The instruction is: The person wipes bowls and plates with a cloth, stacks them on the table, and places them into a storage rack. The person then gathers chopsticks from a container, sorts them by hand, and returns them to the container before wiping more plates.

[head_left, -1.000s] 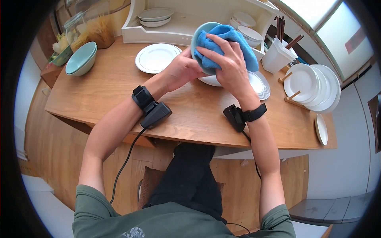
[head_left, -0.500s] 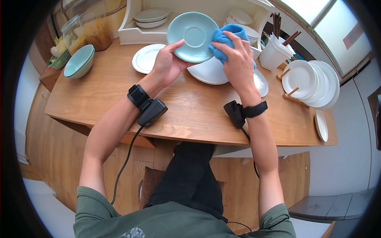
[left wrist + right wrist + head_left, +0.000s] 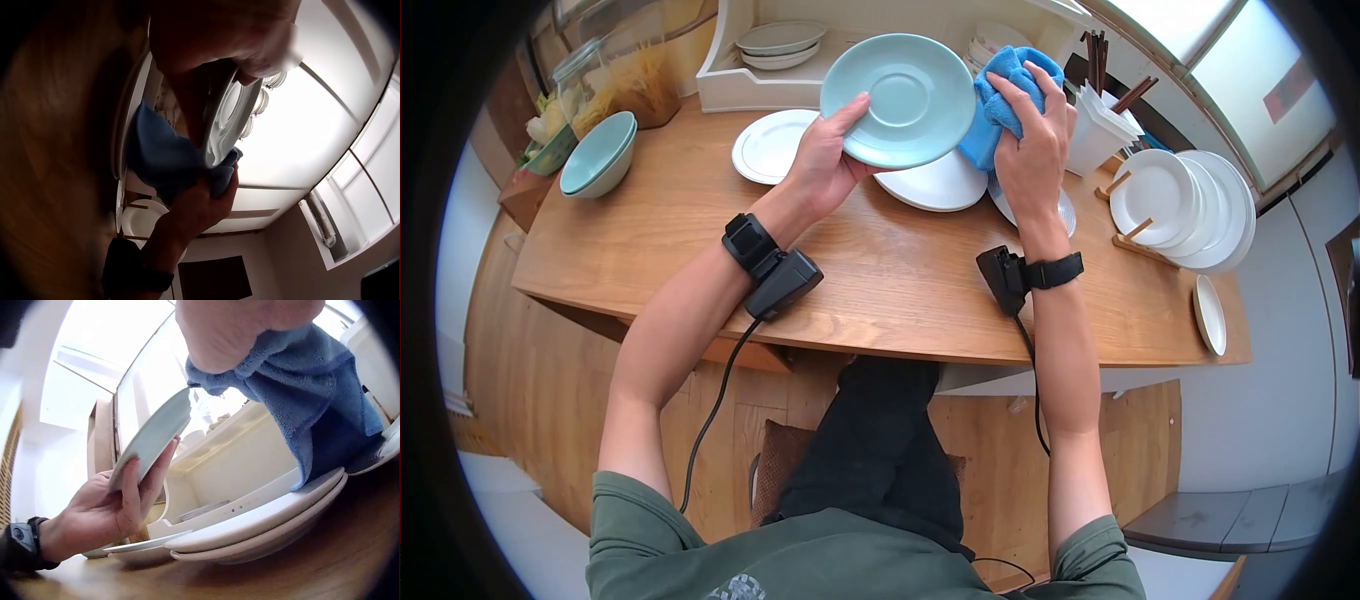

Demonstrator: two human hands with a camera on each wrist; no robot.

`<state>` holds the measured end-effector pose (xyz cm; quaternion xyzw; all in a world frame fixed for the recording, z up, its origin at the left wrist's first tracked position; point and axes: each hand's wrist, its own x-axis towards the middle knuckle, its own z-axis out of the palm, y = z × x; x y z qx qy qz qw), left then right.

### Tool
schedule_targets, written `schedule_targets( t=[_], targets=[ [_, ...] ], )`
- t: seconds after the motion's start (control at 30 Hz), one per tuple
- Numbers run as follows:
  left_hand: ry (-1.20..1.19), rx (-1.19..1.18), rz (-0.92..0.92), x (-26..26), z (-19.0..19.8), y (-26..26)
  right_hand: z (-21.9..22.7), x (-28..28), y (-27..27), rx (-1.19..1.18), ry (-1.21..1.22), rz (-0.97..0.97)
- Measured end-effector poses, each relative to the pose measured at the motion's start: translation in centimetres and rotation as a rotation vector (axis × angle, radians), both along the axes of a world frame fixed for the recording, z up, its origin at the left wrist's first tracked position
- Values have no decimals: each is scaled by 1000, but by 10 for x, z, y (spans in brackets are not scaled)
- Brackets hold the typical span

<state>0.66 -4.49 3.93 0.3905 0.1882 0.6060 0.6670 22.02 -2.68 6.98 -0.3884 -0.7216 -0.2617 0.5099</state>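
My left hand (image 3: 822,160) holds a pale blue-green plate (image 3: 905,115) by its lower left edge, the thumb lying over its face and the fingers behind. The plate is tilted up toward the head view, raised over the table. In my right hand (image 3: 1036,150) is a bunched blue cloth (image 3: 980,142), gripped just to the right of the plate's rim. From the right wrist view, the cloth (image 3: 306,394) hangs in folds down by the stacked white plates (image 3: 269,525). The left wrist view has the cloth (image 3: 165,156) overlapping the plate's lower edge.
White plates (image 3: 930,188) lie on the wooden table (image 3: 880,280) below, another white plate (image 3: 770,148) at left. Blue-green bowls (image 3: 605,155) stand far left. Rightward are a chopstick holder (image 3: 1095,140), racked plates (image 3: 1157,205) and a small dish (image 3: 1210,317). A white shelf (image 3: 790,95) stands behind.
The plate has turned from edge-on under the cloth to face the head view. My right hand has drawn the cloth off its face, moving right; my left hand keeps its hold.
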Motion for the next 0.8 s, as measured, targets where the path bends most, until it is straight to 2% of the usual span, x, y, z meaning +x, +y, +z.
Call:
schedule_targets(
  t=[0.13, 0.2, 0.53, 0.67, 0.73, 0.8],
  targets=[
    [37, 27, -55, 1, 3, -4, 5, -5, -7, 33, -23, 36],
    [46, 39, -97, 3, 4, -5, 5, -9, -9, -14, -110, 81],
    [81, 45, -101, 6, -3, -2, -11, -22, -16, -197, -271, 8],
    [27, 42, -89, 6, -1, -2, -13, -26, -18, -221, -354, 97],
    [38, 49, -96, 6, 3, -6, -14, -29, -18, -235, -385, 243],
    [47, 56, -102, 7, 4, -9, -15, -32, -19, -219, -384, 271]
  ],
)
